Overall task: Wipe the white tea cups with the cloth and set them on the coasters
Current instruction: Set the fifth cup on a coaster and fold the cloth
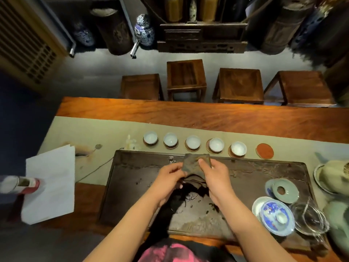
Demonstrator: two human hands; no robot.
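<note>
Left hand (166,175) fingers curled, pinching the left edge of the cloth (194,164). Right hand (213,175) pinches the right side, thumb on top near the upper corner. The cloth is dark, brownish, held stretched between both hands above the far half of the tea tray (264,171); its lower part sags in folds between the palms. Whether a cup sits inside the folds, can't tell. Both forearms reach in from the bottom edge, converging toward the tray centre.

Beyond the tray's far rim, on the beige runner (94,129): five white tea cups (192,142) in a row, each on a round coaster. A sixth, red coaster (264,151) at the right end of the row is bare.

The tray is dark carved wood, with wet patches and tea debris near the person. At its right end: a celadon lid (285,190), a blue-and-white saucer (276,217), a glass pitcher (309,220) just beside it. A bowl with a pale cloth (336,176) sits off the tray at far right.

Left of the tray: white paper sheets (50,184) on the wooden worktop (188,112).

Behind the worktop: four wooden stools (186,76) on a grey floor, a dark carved cabinet (202,38), a blue-and-white jar (144,31).
</note>
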